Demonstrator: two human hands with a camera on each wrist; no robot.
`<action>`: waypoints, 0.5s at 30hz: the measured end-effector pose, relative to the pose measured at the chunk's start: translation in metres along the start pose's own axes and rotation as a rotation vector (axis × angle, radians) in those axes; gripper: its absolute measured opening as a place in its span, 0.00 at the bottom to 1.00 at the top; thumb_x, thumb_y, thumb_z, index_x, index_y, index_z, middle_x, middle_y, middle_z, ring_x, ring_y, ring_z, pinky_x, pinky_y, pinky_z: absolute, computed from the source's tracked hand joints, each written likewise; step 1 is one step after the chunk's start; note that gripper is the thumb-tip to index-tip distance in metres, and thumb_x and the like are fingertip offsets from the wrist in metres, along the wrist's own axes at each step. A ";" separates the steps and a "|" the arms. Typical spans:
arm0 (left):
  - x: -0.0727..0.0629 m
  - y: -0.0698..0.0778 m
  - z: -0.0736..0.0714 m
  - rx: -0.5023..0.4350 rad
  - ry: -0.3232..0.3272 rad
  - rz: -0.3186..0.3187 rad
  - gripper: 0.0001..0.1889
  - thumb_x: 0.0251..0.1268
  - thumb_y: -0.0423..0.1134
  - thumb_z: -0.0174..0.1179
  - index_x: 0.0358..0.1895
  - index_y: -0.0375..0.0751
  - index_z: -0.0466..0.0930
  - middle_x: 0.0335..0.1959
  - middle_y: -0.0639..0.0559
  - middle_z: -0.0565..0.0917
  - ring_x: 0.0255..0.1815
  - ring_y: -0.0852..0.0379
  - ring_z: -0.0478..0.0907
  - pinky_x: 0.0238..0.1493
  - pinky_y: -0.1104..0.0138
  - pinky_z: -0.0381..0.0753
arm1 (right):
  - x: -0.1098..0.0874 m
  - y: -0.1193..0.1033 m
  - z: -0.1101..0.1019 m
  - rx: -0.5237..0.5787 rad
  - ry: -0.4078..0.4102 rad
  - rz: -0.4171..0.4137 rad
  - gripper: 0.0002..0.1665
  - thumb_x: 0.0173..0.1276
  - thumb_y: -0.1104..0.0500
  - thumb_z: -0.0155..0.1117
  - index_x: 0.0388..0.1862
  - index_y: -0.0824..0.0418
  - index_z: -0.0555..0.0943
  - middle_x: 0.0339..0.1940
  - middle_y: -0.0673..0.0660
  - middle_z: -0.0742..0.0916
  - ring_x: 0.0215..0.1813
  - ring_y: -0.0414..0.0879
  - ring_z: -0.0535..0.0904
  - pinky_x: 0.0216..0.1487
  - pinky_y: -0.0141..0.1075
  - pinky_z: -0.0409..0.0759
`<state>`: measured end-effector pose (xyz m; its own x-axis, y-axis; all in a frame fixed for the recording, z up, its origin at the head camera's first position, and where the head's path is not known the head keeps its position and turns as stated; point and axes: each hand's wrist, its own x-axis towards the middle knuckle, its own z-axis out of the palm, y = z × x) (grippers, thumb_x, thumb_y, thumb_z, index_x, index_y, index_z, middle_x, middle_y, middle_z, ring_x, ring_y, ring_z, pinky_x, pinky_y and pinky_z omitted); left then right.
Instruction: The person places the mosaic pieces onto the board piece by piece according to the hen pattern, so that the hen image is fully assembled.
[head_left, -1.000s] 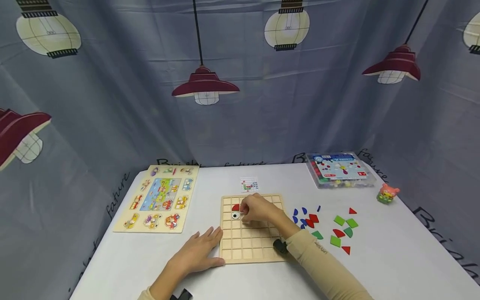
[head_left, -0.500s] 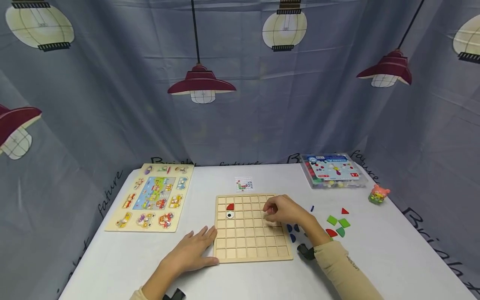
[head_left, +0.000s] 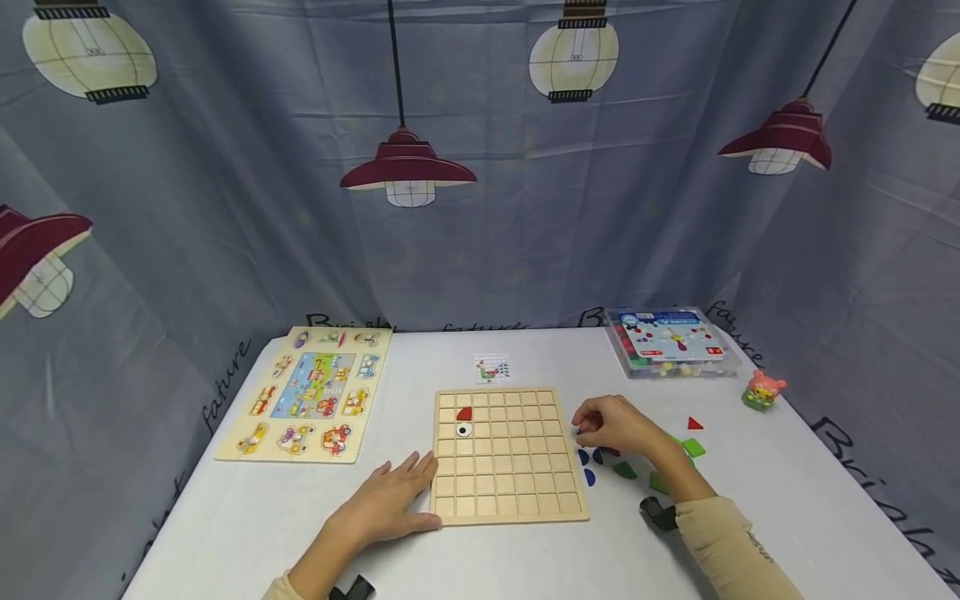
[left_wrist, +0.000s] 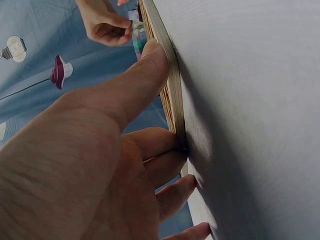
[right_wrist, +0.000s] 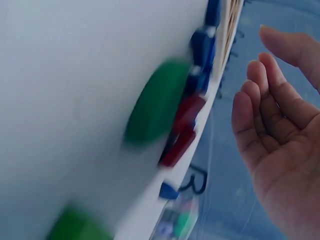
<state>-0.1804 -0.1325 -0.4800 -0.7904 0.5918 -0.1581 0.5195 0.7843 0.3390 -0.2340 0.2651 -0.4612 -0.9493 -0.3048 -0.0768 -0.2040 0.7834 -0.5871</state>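
A wooden grid board [head_left: 510, 467] lies on the table. In its upper left, a red quarter-round piece [head_left: 465, 413] sits directly above a white tile with a black dot [head_left: 464, 430]. My left hand [head_left: 390, 498] rests at the board's left edge, fingers extended; in the left wrist view its thumb [left_wrist: 145, 75] touches the rim. My right hand [head_left: 618, 429] hovers just right of the board over loose pieces, fingers loosely bent. The right wrist view shows nothing between thumb and fingertips. Near it lie blue pieces [head_left: 589, 477], a green quarter-round piece [head_left: 624, 471] and red pieces [right_wrist: 180, 147].
A small printed pattern card [head_left: 492, 368] lies behind the board. To the left is a wooden picture puzzle [head_left: 303, 392]. A clear plastic box of parts [head_left: 671, 343] stands back right, near a small pink-and-green figurine [head_left: 762, 390]. Green squares [head_left: 693, 447] and a red triangle [head_left: 695, 423] lie farther right.
My right hand has drawn back rightward from the red piece and dotted tile, across the board, to the loose pieces. My left hand stays at the board's left edge.
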 end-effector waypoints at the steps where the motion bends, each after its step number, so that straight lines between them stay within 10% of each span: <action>1: 0.000 0.000 0.000 0.000 0.001 0.002 0.46 0.57 0.64 0.62 0.73 0.38 0.62 0.75 0.45 0.65 0.76 0.41 0.60 0.72 0.38 0.59 | -0.001 0.003 -0.002 0.001 0.001 0.017 0.12 0.55 0.60 0.74 0.38 0.61 0.84 0.28 0.48 0.83 0.30 0.39 0.75 0.29 0.28 0.77; 15: 0.000 0.000 0.000 -0.003 0.000 0.001 0.47 0.57 0.64 0.62 0.73 0.37 0.62 0.75 0.45 0.65 0.76 0.41 0.59 0.72 0.39 0.58 | -0.039 0.070 -0.057 -0.009 0.042 0.150 0.17 0.57 0.60 0.73 0.45 0.66 0.83 0.31 0.52 0.81 0.35 0.43 0.73 0.33 0.26 0.77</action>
<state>-0.1807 -0.1325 -0.4799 -0.7897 0.5929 -0.1573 0.5197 0.7829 0.3421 -0.2251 0.3620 -0.4535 -0.9783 -0.1615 -0.1296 -0.0612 0.8234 -0.5642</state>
